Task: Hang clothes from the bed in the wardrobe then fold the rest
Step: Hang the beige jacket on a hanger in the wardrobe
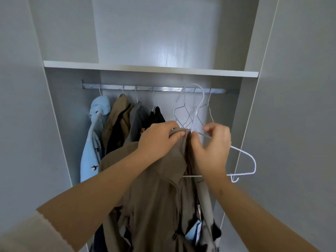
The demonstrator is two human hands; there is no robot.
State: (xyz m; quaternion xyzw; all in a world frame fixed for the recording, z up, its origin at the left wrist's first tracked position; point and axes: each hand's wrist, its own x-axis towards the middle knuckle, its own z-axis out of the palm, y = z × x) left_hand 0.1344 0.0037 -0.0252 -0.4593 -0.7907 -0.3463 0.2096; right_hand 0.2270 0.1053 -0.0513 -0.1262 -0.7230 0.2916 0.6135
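Grey wardrobe (76, 124) interior, head view: two hands fit a brown garment (156, 197) onto a white hanger (249, 159) in front of the rail (145, 87).

Left hand (160, 140) is closed around the bunched top edge of the garment, while the right hand (212, 151) pinches the hanger's thin sloping arm just beside that fabric. The cloth hangs limp in deep folds, so it looks soft, light and likely to slide off the smooth wire. The collar or shoulder seams seem the best places to hold it. The hanger probably flexes, so it is best held near its neck. Whether its hook catches the rail cannot be told. Empty wire hangers (183, 113) hang behind, and a light blue garment (91, 146) hangs far left.
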